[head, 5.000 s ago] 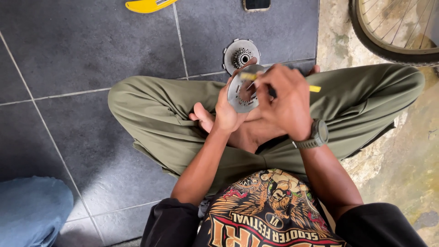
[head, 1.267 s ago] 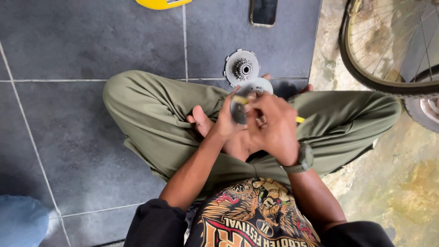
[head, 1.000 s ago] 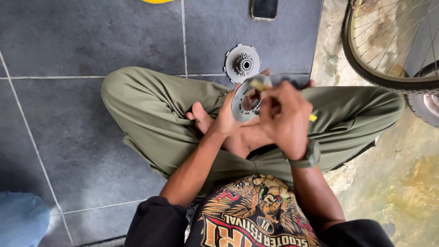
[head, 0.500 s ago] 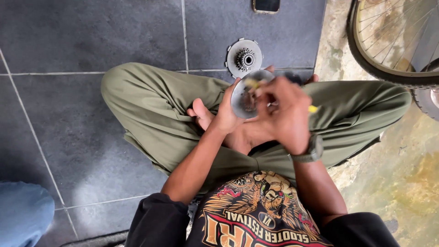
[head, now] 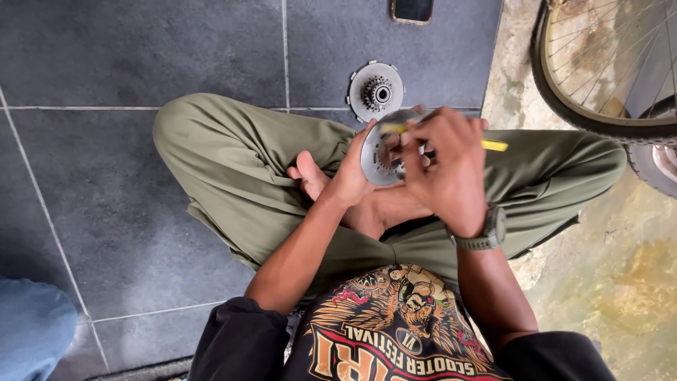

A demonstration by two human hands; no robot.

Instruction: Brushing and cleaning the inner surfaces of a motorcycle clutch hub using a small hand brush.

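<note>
A: Your left hand (head: 350, 176) cups the round grey metal disc (head: 377, 152) over your crossed legs, just off centre toward one o'clock; your right hand (head: 444, 173) is closed around a thin yellow-handled tool (head: 493, 145) worked into the disc's face.

B: What could go wrong?

A: As I judge it, the bicycle wheel (head: 606, 77) at two o'clock stands near your knee; a shifted leg could knock it; the tool could slip off the disc toward your left fingers (head: 367, 130); the toothed gear plate (head: 376, 92) at twelve could get kicked.

B: Any labels?

A: No packages or signs; only a dark phone (head: 412, 10) at twelve o'clock, top edge.
</note>
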